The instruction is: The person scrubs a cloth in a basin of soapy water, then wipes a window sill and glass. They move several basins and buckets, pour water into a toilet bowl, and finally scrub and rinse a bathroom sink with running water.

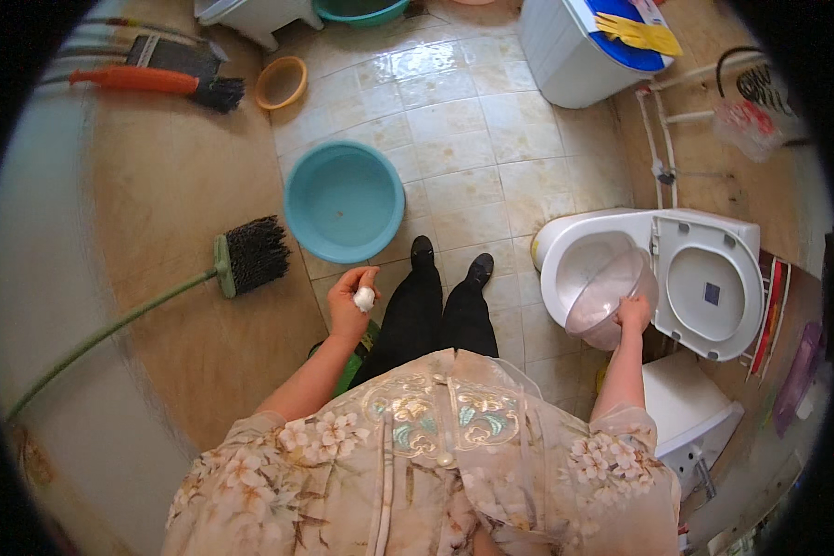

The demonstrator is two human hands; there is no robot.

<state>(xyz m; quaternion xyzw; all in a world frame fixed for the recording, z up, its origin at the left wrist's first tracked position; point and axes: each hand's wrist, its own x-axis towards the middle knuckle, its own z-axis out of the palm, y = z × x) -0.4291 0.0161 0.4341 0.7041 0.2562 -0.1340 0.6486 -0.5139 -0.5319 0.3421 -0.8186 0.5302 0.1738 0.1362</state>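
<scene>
My right hand [634, 313] grips the rim of a translucent pinkish plastic basin [604, 306]. The basin is tilted over the open bowl of a white toilet [563, 236], whose seat and lid [709, 299] are raised. My left hand [351, 299] is held in front of me with the fingers curled around a small white wad [363, 299], perhaps tissue or cloth. Just beyond that hand, a round blue plastic basin [344, 201] holding water stands on the tiled floor.
A green-handled broom [254, 257] leans at the left wall. Farther off are an orange-handled brush [139, 80], a small orange basin [281, 82] and a green basin [361, 10]. Yellow gloves [636, 33] lie on a white-and-blue appliance [570, 55]. A white washbasin [681, 396] is close on my right.
</scene>
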